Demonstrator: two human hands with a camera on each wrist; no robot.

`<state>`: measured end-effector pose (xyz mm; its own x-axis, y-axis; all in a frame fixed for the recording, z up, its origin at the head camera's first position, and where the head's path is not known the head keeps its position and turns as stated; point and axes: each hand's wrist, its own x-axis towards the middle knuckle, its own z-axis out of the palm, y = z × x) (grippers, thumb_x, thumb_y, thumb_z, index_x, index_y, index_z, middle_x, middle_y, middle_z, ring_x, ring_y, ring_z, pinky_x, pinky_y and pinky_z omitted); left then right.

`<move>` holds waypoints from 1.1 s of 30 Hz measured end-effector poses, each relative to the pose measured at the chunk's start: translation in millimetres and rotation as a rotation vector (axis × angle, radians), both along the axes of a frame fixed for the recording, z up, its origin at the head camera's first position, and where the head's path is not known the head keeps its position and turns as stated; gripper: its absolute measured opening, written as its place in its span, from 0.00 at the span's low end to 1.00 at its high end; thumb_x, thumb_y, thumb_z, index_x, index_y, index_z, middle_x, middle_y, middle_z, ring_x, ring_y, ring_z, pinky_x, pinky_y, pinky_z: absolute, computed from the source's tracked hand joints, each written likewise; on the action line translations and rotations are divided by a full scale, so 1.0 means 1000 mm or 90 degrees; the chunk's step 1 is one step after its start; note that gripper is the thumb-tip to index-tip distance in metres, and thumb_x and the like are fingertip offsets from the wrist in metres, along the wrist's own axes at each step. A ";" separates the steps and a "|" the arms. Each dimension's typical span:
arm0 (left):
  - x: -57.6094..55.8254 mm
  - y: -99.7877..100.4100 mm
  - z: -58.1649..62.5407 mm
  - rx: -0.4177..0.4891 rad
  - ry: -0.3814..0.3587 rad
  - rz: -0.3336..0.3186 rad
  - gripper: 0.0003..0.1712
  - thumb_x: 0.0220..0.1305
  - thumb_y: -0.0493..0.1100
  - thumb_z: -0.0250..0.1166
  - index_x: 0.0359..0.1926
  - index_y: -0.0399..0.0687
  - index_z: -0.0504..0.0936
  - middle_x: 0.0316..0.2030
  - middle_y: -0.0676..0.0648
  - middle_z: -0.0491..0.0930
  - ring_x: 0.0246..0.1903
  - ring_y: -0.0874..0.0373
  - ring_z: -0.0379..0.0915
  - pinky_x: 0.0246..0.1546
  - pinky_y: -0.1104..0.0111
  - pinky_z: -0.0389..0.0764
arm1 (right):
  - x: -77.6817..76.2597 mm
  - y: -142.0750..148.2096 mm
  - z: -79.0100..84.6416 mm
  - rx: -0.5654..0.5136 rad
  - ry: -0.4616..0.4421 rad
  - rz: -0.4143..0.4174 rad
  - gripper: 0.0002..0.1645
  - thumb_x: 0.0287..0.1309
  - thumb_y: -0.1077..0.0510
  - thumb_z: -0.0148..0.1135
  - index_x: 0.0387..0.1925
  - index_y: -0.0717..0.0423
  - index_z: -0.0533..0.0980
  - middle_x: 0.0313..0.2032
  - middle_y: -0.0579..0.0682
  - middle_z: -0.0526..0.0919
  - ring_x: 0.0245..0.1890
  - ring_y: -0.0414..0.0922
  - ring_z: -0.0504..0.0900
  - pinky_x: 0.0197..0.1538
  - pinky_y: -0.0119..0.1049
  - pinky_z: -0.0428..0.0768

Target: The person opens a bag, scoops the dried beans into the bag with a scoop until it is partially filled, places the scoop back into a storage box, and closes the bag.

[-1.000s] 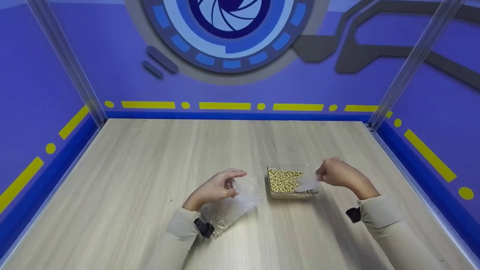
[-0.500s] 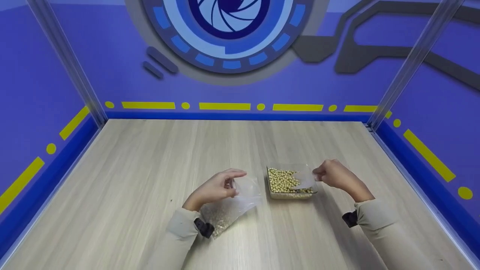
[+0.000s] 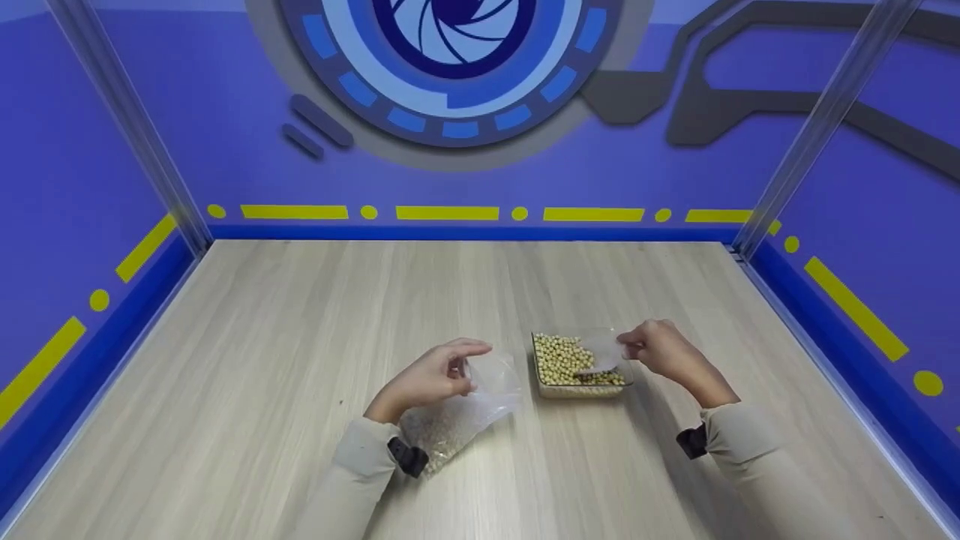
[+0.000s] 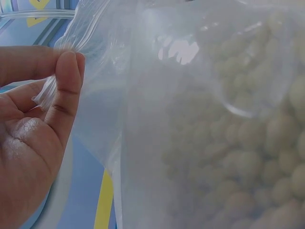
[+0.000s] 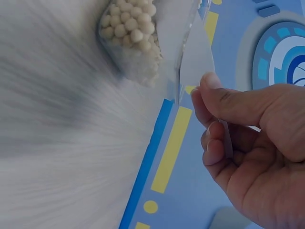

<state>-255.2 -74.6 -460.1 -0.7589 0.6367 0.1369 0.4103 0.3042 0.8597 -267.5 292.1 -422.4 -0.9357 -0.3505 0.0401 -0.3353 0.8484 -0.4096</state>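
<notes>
My left hand [image 3: 431, 375] pinches the mouth of a clear zip bag [image 3: 491, 375] between thumb and fingers. Round pale beans [image 4: 248, 167] fill the bag's lower part, which lies on the table partly under my left wrist. In the head view, a clear rectangular container [image 3: 581, 391] stands to the right of the bag, with yellowish beans [image 3: 559, 360] inside. Over its right side my right hand [image 3: 664, 351] grips a translucent white scoop [image 3: 600, 350]. The scoop's lower edge is down among the beans; in the right wrist view its handle [image 5: 228, 138] runs into my curled fingers.
Both things rest on a light wood-grain table [image 3: 337, 300]. Blue panels [image 3: 480, 180] with yellow markings stand along its back and sides, with clear corner posts [image 3: 135, 127]. A black strap device [image 3: 409, 456] sits on each wrist.
My right hand has moved left with the scoop, further over the container, and the scoop has tilted more upright with its edge among the beans. The left hand and bag have stayed in place.
</notes>
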 end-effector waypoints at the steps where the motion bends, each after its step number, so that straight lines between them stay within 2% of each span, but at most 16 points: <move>1: 0.000 0.000 0.000 -0.002 -0.004 0.002 0.32 0.57 0.28 0.57 0.65 0.32 0.68 0.65 0.38 0.66 0.31 0.64 0.65 0.31 0.78 0.71 | 0.000 0.000 -0.001 -0.004 -0.001 -0.002 0.15 0.56 0.71 0.60 0.47 0.72 0.80 0.44 0.69 0.83 0.41 0.57 0.84 0.30 0.37 0.77; 8: -0.002 0.001 -0.002 0.006 -0.006 0.002 0.32 0.56 0.27 0.58 0.65 0.32 0.68 0.65 0.37 0.66 0.31 0.65 0.65 0.31 0.78 0.71 | -0.004 0.001 -0.005 -0.020 -0.002 0.009 0.15 0.56 0.71 0.61 0.47 0.73 0.79 0.44 0.69 0.82 0.44 0.60 0.83 0.36 0.43 0.83; 14: -0.002 0.001 -0.003 0.012 -0.013 -0.001 0.32 0.56 0.26 0.59 0.65 0.31 0.68 0.64 0.37 0.67 0.31 0.64 0.65 0.31 0.78 0.70 | -0.006 0.002 -0.012 -0.023 0.028 0.047 0.14 0.55 0.72 0.61 0.44 0.71 0.81 0.41 0.67 0.84 0.39 0.58 0.85 0.34 0.44 0.83; 17: -0.001 0.002 -0.003 0.016 -0.020 0.000 0.33 0.56 0.26 0.59 0.65 0.31 0.68 0.65 0.37 0.66 0.31 0.63 0.65 0.30 0.78 0.69 | -0.006 0.001 -0.015 -0.025 0.021 0.057 0.14 0.55 0.73 0.60 0.44 0.71 0.82 0.40 0.67 0.85 0.37 0.58 0.85 0.35 0.46 0.84; 19: -0.001 0.002 -0.002 0.020 -0.026 0.001 0.33 0.56 0.25 0.59 0.65 0.31 0.67 0.65 0.36 0.66 0.31 0.63 0.65 0.30 0.78 0.69 | -0.006 -0.001 -0.017 -0.027 0.005 0.061 0.12 0.55 0.72 0.61 0.41 0.70 0.83 0.36 0.64 0.86 0.33 0.54 0.86 0.33 0.43 0.83; 22: -0.001 0.003 -0.003 0.023 -0.032 0.003 0.32 0.57 0.25 0.58 0.65 0.31 0.67 0.65 0.35 0.65 0.31 0.62 0.64 0.29 0.78 0.68 | -0.006 -0.004 -0.019 -0.030 -0.025 0.069 0.05 0.56 0.71 0.60 0.30 0.67 0.82 0.23 0.54 0.82 0.20 0.42 0.76 0.25 0.34 0.74; 25: -0.001 0.002 -0.004 0.020 -0.035 0.002 0.32 0.57 0.25 0.58 0.65 0.32 0.67 0.65 0.36 0.65 0.31 0.63 0.65 0.29 0.78 0.69 | -0.007 -0.006 -0.020 -0.032 -0.046 0.073 0.08 0.57 0.71 0.59 0.24 0.64 0.78 0.17 0.48 0.74 0.18 0.38 0.63 0.24 0.30 0.63; 29: -0.002 0.002 -0.005 0.020 -0.029 -0.002 0.33 0.57 0.26 0.58 0.65 0.33 0.68 0.65 0.37 0.66 0.31 0.63 0.65 0.30 0.78 0.70 | -0.008 -0.007 -0.020 -0.032 -0.052 0.068 0.07 0.57 0.69 0.60 0.35 0.68 0.83 0.26 0.54 0.85 0.21 0.37 0.70 0.25 0.31 0.68; 31: -0.002 0.002 -0.005 0.021 -0.028 -0.003 0.33 0.56 0.26 0.59 0.65 0.33 0.68 0.65 0.36 0.66 0.32 0.63 0.65 0.30 0.78 0.70 | -0.009 -0.006 -0.020 -0.028 -0.058 0.069 0.10 0.58 0.68 0.60 0.40 0.67 0.84 0.31 0.57 0.87 0.22 0.38 0.72 0.26 0.32 0.69; 33: -0.003 0.002 -0.005 0.022 -0.030 -0.003 0.33 0.56 0.26 0.59 0.65 0.32 0.68 0.65 0.36 0.66 0.32 0.63 0.65 0.30 0.78 0.69 | -0.010 -0.006 -0.020 -0.023 -0.072 0.073 0.10 0.59 0.67 0.60 0.39 0.66 0.84 0.32 0.57 0.87 0.22 0.38 0.70 0.27 0.32 0.69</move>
<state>-257.8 -72.8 -465.4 -0.7620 0.6356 0.1238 0.3709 0.2716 0.8881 -277.7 286.0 -442.2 -0.8886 -0.4560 -0.0493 -0.3793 0.7910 -0.4800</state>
